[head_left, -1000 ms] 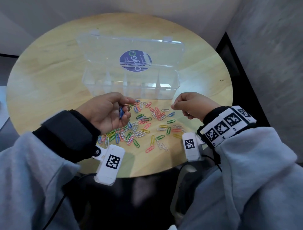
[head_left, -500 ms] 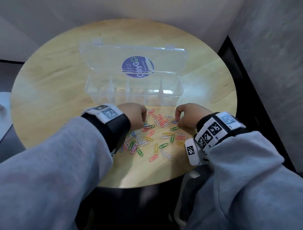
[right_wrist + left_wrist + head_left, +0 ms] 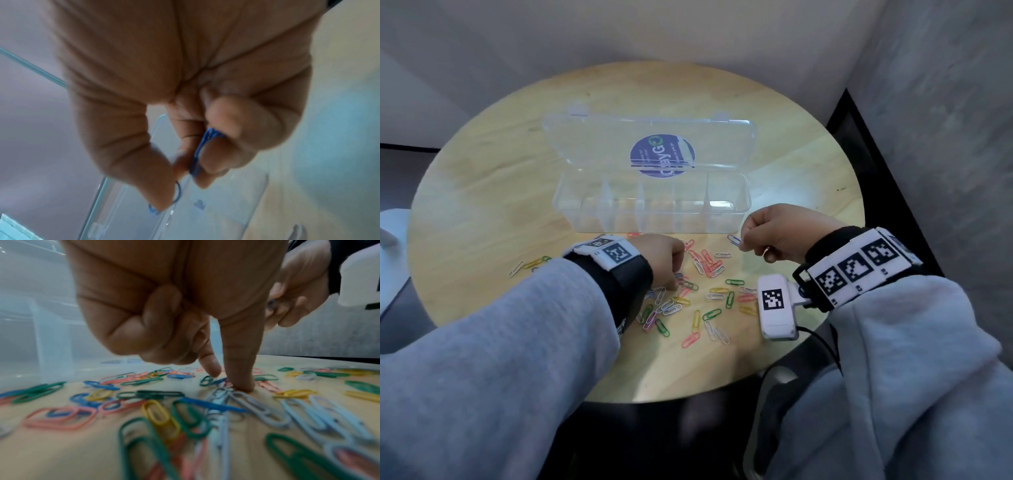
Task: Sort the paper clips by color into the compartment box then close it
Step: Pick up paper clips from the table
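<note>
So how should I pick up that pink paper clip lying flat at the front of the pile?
The pink paper clip lies flat on the table with bare wood around it. Come from straight above, press a fingertip on one rounded end to tip it up, then pinch it across its narrow width.

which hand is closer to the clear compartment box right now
Right. The right hand, pinching a blue paper clip, sits just off the compartment box's front right corner. The left hand is lower, fingers down among the loose clips.
</note>
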Available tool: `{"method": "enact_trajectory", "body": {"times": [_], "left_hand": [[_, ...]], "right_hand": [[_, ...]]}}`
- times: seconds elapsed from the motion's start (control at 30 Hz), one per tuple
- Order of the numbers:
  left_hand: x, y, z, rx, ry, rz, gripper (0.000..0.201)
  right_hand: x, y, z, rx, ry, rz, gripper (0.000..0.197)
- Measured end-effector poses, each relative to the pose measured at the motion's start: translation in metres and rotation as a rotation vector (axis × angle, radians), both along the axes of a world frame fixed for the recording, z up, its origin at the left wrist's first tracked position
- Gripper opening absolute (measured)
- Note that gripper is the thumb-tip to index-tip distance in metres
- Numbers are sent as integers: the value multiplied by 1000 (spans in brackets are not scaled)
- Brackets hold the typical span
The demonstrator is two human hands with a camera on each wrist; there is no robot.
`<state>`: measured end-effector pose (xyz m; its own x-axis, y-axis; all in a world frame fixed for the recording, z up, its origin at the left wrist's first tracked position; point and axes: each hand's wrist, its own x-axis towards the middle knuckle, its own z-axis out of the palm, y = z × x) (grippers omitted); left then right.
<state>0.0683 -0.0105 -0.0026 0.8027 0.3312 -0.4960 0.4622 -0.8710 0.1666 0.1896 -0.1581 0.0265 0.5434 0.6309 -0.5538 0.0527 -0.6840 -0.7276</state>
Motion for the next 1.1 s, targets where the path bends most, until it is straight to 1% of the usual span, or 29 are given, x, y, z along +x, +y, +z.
{"method": "enact_trajectory", "body": {"times": [0.07,0.13,0.2,0.33,0.47,0.57,0.6,0.67,0.73,0.8,0.87,0.9,1.0,1.03,1.1], "left_hand": [[0,1,0,-36,-11,51,23],[1,2,1,-64,-28,83,17],[2,2,2,-58,-35,65,11],[6,-1,2,-35,27,8,10],[8,-1,1,-31,63,-10,6],[6,2,4,-77,72,7,3],[5,4,5,-103,70,27,5],[3,12,7,-216,47,111,12],[2,18,11,-416,4,256,15],[3,22,18,-590,-73,384,18],[8,22,27,-729,-174,471,22],[12,23,32,-786,-220,498,24],[25,25,43,-878,-318,536,26],[29,26,46,-893,-338,543,26],[37,27,51,-923,-371,569,25]], "right_hand": [[0,1,1,77,70,-34,26],[2,1,3,151,136,-90,29],[3,2,4,237,193,-159,30],[7,1,9,409,289,-288,24],[8,4,11,413,274,-345,24],[5,8,10,378,294,-380,25],[5,9,10,383,312,-401,25],[5,11,10,423,349,-465,24],[6,12,12,460,378,-536,19],[7,15,14,474,401,-581,14],[7,20,15,506,435,-623,9],[7,22,16,539,459,-645,10],[11,28,16,664,532,-713,32],[13,30,15,688,552,-727,32],[17,34,15,670,579,-742,19]]}}
